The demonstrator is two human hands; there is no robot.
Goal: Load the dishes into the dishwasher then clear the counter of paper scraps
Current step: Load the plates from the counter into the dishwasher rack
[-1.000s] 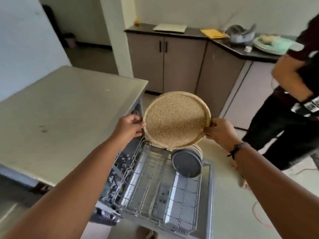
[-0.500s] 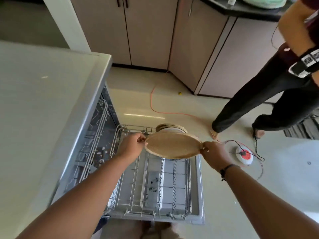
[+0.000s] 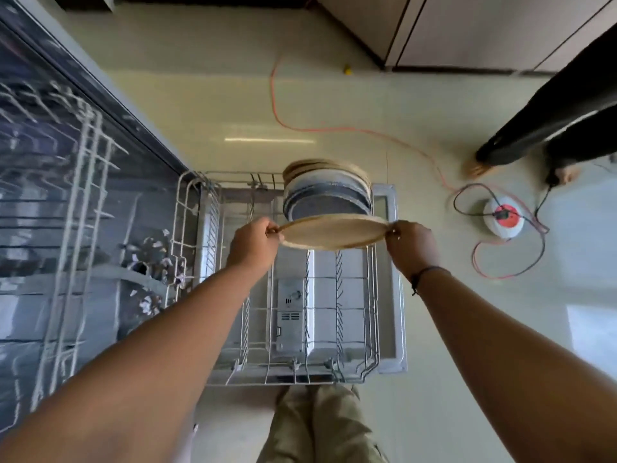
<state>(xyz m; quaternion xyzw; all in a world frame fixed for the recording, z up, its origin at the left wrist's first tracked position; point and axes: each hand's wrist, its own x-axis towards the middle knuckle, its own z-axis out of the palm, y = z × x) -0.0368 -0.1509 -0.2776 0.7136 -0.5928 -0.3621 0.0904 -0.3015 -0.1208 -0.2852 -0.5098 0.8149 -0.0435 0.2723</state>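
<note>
I hold a round tan speckled plate (image 3: 332,232) nearly flat over the pulled-out lower dishwasher rack (image 3: 290,329). My left hand (image 3: 253,243) pinches its left rim and my right hand (image 3: 410,245) pinches its right rim. Just beyond the plate, several plates (image 3: 325,188), tan and grey, stand upright in the rack's far right corner. The near part of the rack holds nothing.
The open dishwasher tub (image 3: 66,228) with its upper rack lies to the left, with paper scraps (image 3: 153,259) inside it. An orange cord (image 3: 334,128) and a white-red power hub (image 3: 503,219) lie on the floor. Another person's legs (image 3: 551,128) stand at the right. Cabinets (image 3: 467,25) line the far wall.
The view tipped down from the counter and cabinets to the rack. Both hands lowered the plate from facing me to nearly flat, close behind the standing plates.
</note>
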